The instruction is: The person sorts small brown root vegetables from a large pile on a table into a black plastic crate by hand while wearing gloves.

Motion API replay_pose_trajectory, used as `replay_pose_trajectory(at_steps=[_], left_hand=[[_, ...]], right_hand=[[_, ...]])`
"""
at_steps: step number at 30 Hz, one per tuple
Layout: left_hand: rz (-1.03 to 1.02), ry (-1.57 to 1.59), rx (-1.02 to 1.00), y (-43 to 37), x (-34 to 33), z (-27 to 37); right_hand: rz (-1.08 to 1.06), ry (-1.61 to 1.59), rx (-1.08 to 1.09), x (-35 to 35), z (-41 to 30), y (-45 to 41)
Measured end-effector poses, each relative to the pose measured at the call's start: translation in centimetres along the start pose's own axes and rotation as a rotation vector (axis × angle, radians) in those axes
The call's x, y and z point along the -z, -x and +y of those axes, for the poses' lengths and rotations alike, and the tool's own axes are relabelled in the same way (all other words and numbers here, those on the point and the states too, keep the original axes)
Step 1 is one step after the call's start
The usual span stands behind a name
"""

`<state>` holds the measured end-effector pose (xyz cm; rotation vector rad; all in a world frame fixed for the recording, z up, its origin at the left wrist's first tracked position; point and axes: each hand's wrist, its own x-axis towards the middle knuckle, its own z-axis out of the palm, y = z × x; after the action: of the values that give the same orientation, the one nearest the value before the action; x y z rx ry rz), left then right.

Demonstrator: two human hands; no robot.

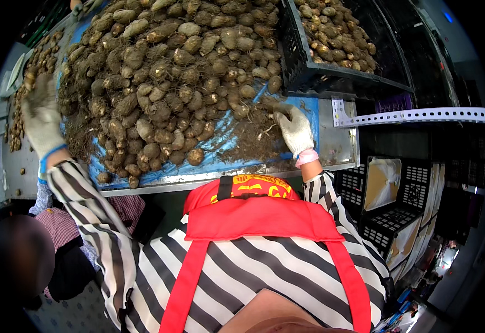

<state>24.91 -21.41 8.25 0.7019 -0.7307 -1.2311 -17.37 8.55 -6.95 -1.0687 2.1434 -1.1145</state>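
Observation:
A large heap of hairy, soil-covered taro corms (163, 83) lies before me on a blue plastic sheet (176, 170) over a metal table. My left hand (42, 114), in a pale work glove, is blurred at the heap's left edge. Its fingers look spread, with a small corm (29, 80) by the fingertips. On the right, my gloved right hand (296, 129) has its fingers curled at loose soil and roots (248, 139). Dark matter at those fingertips blends with the soil, so a grip is unclear.
A black plastic crate (346, 75) with corms stands back right. Smaller corms (42, 60) lie on the metal surface at left. A perforated white metal bar (417, 116) juts out right, above stacked crates (392, 224). A co-worker (65, 241) is close on my left; another gloved hand (77, 9) shows top left.

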Motion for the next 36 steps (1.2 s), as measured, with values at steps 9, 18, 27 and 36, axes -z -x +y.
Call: replay_pose_trajectory(at_steps=[9, 18, 27, 36], left_hand=[[-0.202, -0.247, 0.142, 8.7, -3.1, -7.3], [-0.589, -0.134, 0.713, 23.2, -5.9, -18.8], [-0.590, 0.175, 0.993, 27.5, -8.4, -21.5], [-0.499, -0.074, 0.728, 29.2, -9.4, -21.5]], right_hand=[[-0.153, 0.425, 0.218, -3.3, 0.3, -6.8], [-0.228, 0.436, 0.148, -3.0, 0.3, -7.9], [-0.311, -0.268, 0.270, -1.0, -1.1, -0.4], [-0.392, -0.906, 0.028, -1.6, -2.6, 2.3]])
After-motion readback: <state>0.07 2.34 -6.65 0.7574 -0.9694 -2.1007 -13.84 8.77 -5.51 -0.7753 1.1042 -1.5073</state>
